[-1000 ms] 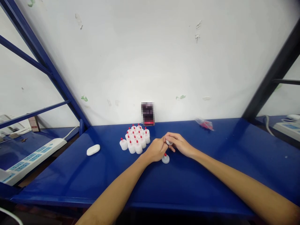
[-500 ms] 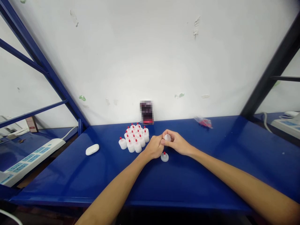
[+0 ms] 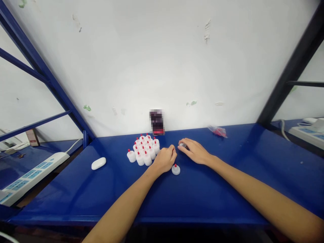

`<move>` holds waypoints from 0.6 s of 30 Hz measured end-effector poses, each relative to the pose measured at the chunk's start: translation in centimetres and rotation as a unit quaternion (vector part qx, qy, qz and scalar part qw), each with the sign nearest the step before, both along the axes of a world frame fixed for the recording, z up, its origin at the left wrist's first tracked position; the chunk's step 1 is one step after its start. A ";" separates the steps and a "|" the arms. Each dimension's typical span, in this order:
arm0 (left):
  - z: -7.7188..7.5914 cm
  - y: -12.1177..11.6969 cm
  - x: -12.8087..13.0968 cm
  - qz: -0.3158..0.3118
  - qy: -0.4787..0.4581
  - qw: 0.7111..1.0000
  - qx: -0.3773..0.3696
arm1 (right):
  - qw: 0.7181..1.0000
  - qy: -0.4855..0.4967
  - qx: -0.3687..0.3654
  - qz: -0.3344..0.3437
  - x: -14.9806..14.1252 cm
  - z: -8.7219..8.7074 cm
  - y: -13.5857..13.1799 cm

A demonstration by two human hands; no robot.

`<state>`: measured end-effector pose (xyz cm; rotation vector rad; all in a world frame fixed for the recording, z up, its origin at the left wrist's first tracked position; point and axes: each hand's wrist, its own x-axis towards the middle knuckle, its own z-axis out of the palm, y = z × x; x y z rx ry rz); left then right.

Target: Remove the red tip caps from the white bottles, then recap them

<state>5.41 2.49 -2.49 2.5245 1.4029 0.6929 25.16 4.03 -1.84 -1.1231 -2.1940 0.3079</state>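
Observation:
My right hand (image 3: 193,150) is closed round a small white plastic bottle (image 3: 182,145), mostly hidden by the fingers, low over the blue table. Beside it, a short gap to the left, my left hand (image 3: 165,158) is closed with curled fingers. Whatever it may hold is hidden. Just in front of the hands, a white lid with a red-tipped nozzle (image 3: 176,169) rests on the table. Left of my left hand stands a tight cluster of several white bottles with red tips (image 3: 143,148). One more red-tipped bottle (image 3: 131,156) stands at the cluster's left edge.
A white rounded case (image 3: 98,163) lies on the blue table (image 3: 202,195) at the left. A clear bag with red pieces (image 3: 218,131) is near the wall, and a blurred dark box (image 3: 157,122) stands behind the bottles. A power strip (image 3: 35,177) lies beyond the left frame.
My hands, together before, have come apart. The right hand has turned palm-down with the small bottle, and the left fingers have drawn back from it. The view has shifted slightly.

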 end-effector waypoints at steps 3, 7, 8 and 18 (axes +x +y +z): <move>0.5 -0.4 -0.2 0.008 0.075 0.997 0.001 | 0.996 -0.062 0.004 -0.069 1.2 -0.8 1.1; 1.0 -0.5 -0.3 0.005 0.127 0.992 0.010 | 0.984 -0.152 -0.005 -0.096 1.8 -1.1 1.5; 1.0 -0.5 -0.3 0.002 0.130 0.991 0.009 | 0.981 -0.169 -0.008 -0.094 1.8 -1.0 1.4; 0.5 -0.1 -0.8 -0.042 0.063 0.997 -0.014 | 0.987 -0.123 0.099 0.010 -0.2 2.8 -2.5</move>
